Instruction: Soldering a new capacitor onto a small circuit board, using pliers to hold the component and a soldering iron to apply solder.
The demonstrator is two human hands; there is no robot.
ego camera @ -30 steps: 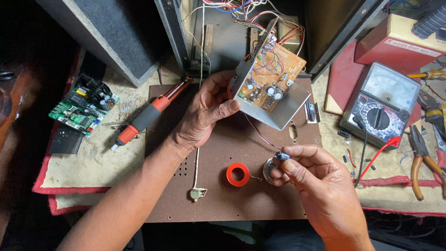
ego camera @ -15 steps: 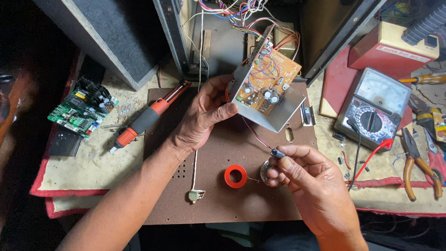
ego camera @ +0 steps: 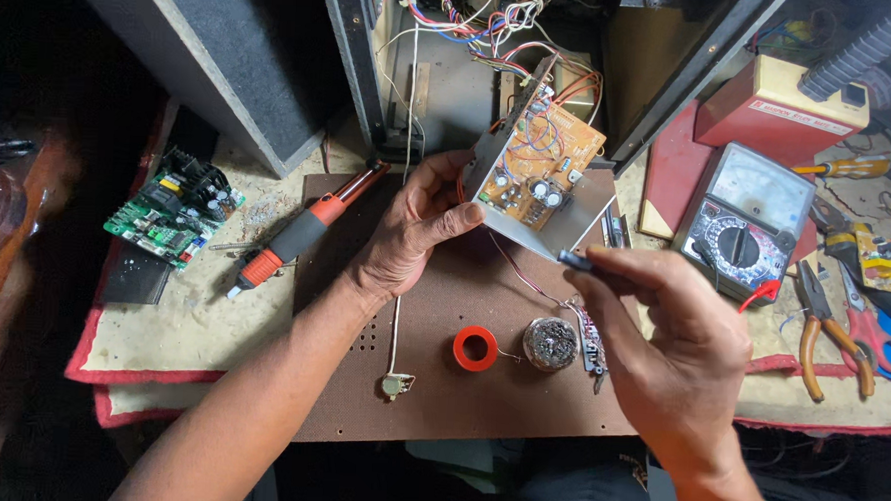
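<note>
While the left hand (ego camera: 411, 229) is grasping the tilted circuit board (ego camera: 539, 174) above the brown panel (ego camera: 439, 391) on the worktop, the right hand (ego camera: 677, 341) is pinching a small black probe tip (ego camera: 573, 258) just below the board, near the red tape roll (ego camera: 475, 348) and solder tin (ego camera: 551, 343)

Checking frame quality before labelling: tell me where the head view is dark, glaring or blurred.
Head view: evenly lit and sharp on the left hand, circuit board and right hand; left edge and top corners fall into deep shadow; mild glare on the multimeter face; slight wide-angle bending at the borders.
</note>
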